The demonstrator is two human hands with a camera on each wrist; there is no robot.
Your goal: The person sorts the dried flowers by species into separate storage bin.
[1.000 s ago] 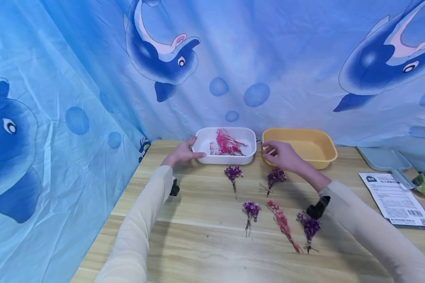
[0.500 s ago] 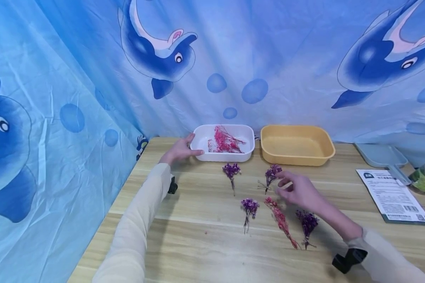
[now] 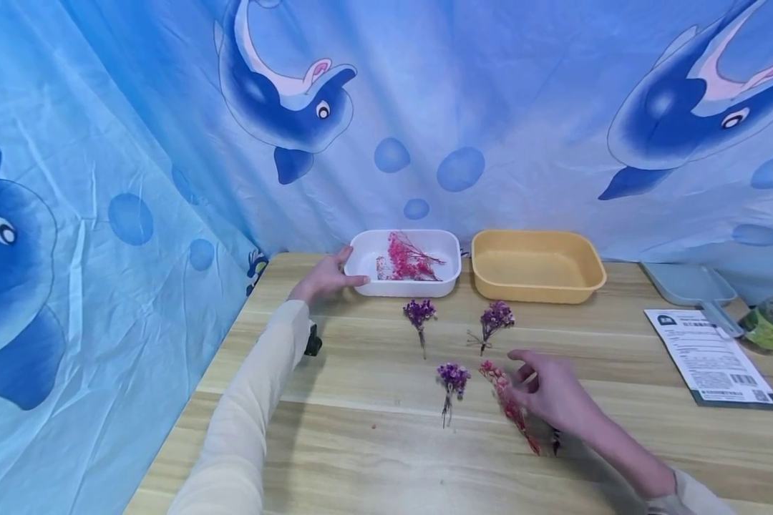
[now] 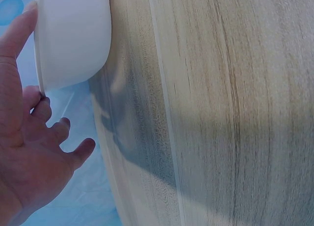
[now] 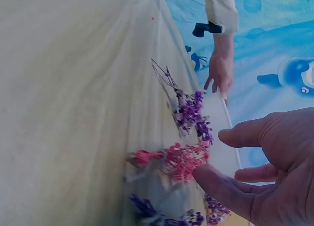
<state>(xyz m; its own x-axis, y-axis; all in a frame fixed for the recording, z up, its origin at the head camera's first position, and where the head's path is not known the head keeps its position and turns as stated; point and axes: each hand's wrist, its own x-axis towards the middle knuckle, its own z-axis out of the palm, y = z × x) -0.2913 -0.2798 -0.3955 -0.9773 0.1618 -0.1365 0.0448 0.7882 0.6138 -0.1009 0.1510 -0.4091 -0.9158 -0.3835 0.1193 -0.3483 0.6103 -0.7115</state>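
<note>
**Pink sprig (image 3: 493, 379) under right hand (image 3: 557, 397); thumb and fingers parted**

Sprig lies on the table (image 3: 361, 465), just below the right fingertips; whether they touch it, I cannot tell; three purple sprigs (image 3: 453, 375) lie left of those fingertips, two farther off; left hand (image 3: 325, 276) holds one end of the white tray (image 3: 406, 289), thumb and forefinger at its rim; pink flowers (image 3: 407, 262) inside, just right of those fingers; yellow tray (image 3: 537, 294) well beyond the right fingers.

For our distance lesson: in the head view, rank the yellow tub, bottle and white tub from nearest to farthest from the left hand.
1. White tub, touching the left hand
2. Yellow tub, to its right
3. Bottle, at far right
</note>
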